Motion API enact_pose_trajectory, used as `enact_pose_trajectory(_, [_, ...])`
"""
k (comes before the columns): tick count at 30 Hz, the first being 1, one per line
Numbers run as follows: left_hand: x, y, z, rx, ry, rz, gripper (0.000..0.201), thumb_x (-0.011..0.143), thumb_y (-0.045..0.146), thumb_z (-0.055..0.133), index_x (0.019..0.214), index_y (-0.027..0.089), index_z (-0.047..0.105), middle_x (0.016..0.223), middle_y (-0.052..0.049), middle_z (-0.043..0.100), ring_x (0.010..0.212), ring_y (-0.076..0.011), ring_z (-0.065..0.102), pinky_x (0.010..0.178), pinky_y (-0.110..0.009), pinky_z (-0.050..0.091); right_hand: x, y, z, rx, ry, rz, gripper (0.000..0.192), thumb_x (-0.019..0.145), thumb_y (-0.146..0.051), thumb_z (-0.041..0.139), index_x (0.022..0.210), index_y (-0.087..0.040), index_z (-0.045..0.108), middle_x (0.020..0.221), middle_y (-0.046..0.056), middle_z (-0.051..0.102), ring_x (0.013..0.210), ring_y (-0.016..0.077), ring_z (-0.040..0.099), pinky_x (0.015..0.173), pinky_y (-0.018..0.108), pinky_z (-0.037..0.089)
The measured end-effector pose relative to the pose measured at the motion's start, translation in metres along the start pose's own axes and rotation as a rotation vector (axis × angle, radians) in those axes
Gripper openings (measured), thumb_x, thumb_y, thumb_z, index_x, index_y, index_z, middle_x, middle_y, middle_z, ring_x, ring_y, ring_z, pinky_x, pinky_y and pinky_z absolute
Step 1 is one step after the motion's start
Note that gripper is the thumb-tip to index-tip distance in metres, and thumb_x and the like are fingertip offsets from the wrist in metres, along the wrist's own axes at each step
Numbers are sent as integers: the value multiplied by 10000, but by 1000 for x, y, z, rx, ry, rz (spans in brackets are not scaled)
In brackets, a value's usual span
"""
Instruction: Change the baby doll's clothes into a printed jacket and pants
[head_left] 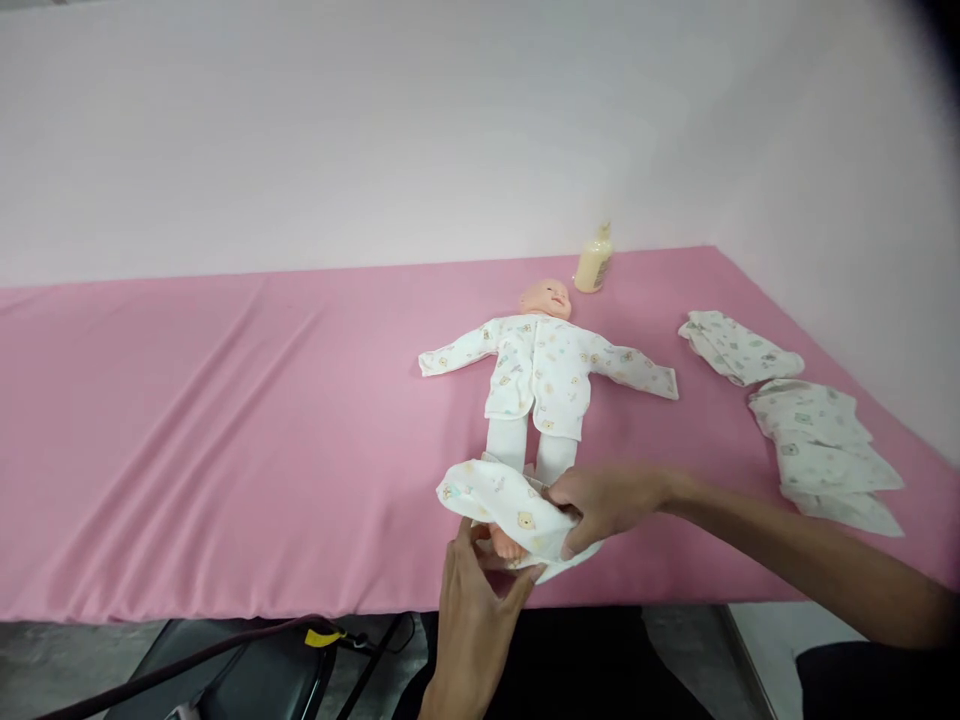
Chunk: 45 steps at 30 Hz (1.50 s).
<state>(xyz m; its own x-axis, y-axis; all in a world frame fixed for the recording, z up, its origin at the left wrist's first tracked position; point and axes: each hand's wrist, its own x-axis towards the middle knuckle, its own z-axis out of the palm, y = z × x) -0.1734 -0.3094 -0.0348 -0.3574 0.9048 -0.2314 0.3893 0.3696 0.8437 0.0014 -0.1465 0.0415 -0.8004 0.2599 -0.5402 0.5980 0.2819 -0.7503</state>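
A baby doll [546, 297] lies on its back, head toward the wall and arms spread. It wears a white jacket [555, 375] with small printed bears, and white shows on both legs [507, 440]. Around its lower legs is a bunched baby garment [499, 494] with a similar print. My right hand [611, 505] pinches the right side of this garment between thumb and fingers. From below, my left hand [480, 590] grips the garment's lower edge, its thumb and fingers around an opening where a bare doll foot [507, 543] shows. Fabric hides the other foot.
Pink cloth [225, 430] covers the table, wrinkled at left. A pump bottle [594, 262] stands near the doll's head by the wall. Folded printed cloths [739, 345] and a stack of printed garments [821, 440] lie at right. A dark chair [232, 665] stands below the front edge.
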Motion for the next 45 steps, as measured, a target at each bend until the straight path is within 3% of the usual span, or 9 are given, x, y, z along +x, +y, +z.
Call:
enact_pose_trajectory(8, [-4, -27, 10, 86, 117, 102, 797, 803, 526, 697, 1437, 160, 382, 1174, -136, 656, 1151, -333, 533, 933, -492, 450, 8, -10, -12, 501, 247, -181, 254, 871, -384, 595, 771, -158, 533, 681, -42, 444, 605, 81, 388, 552, 219, 283])
enact_pose_trajectory(12, [-14, -44, 20, 34, 181, 276, 466, 874, 388, 629, 1270, 160, 538, 991, -109, 688, 1009, -284, 598, 888, -444, 474, 10, -17, -13, 613, 315, -202, 312, 855, -436, 642, 770, -164, 515, 680, -52, 402, 613, 75, 360, 565, 215, 273])
enact_pose_trajectory(16, [-31, -30, 12, -241, 196, 284, 246, 881, 347, 610, 1080, 207, 582, 880, -54, 635, 888, -218, 606, 854, -376, 480, 9, -17, -19, 559, 316, -172, 333, 863, -467, 634, 773, -168, 517, 691, -45, 415, 619, 81, 371, 559, 218, 274])
enact_pose_trajectory(23, [-26, 11, -33, -836, -371, -175, 345, 873, 457, 656, 1089, 230, 511, 618, 65, 439, 488, -52, 404, 511, -178, 321, 6, -6, -32, 440, 105, -158, 345, 875, -500, 624, 815, -163, 586, 709, -36, 457, 612, 81, 381, 540, 221, 293])
enact_pose_trajectory(28, [-21, -11, -24, -668, -805, -217, 523, 850, 555, 634, 1238, 237, 487, 682, 63, 464, 397, -29, 337, 426, -181, 270, 8, -2, -31, 438, 14, -246, 317, 886, -489, 642, 961, -184, 602, 796, -25, 497, 682, 92, 433, 585, 220, 353])
enact_pose_trajectory(32, [-34, -35, -1, -28, -402, 146, 565, 752, 386, 766, 1263, 244, 571, 962, -38, 587, 743, -148, 575, 705, -289, 489, 12, -4, -30, 474, 8, -295, 310, 899, -463, 644, 1043, -194, 594, 854, -18, 522, 725, 98, 450, 625, 226, 372])
enact_pose_trajectory(36, [-35, -44, 8, 405, -69, 493, 270, 815, 272, 703, 1070, 217, 634, 1118, -88, 604, 982, -255, 576, 859, -391, 460, 15, -6, -25, 526, 1, -346, 302, 907, -394, 652, 1126, -201, 573, 924, -5, 548, 802, 112, 494, 689, 234, 415])
enact_pose_trajectory(42, [-24, -40, -3, 416, -80, 607, 222, 944, 114, 416, 935, 203, 619, 923, -43, 647, 886, -221, 548, 884, -409, 373, 22, 11, -15, 618, -35, -449, 629, 804, -326, 763, 1337, -211, 450, 1037, 12, 567, 986, 153, 550, 884, 299, 465])
enact_pose_trajectory(45, [-17, -25, -26, 81, -185, 352, 169, 949, 249, 450, 851, 199, 579, 867, -37, 615, 838, -196, 554, 788, -329, 424, 24, 20, -14, 666, -44, -454, 725, 772, -316, 785, 1384, -205, 411, 1153, 45, 572, 1067, 177, 554, 939, 327, 460])
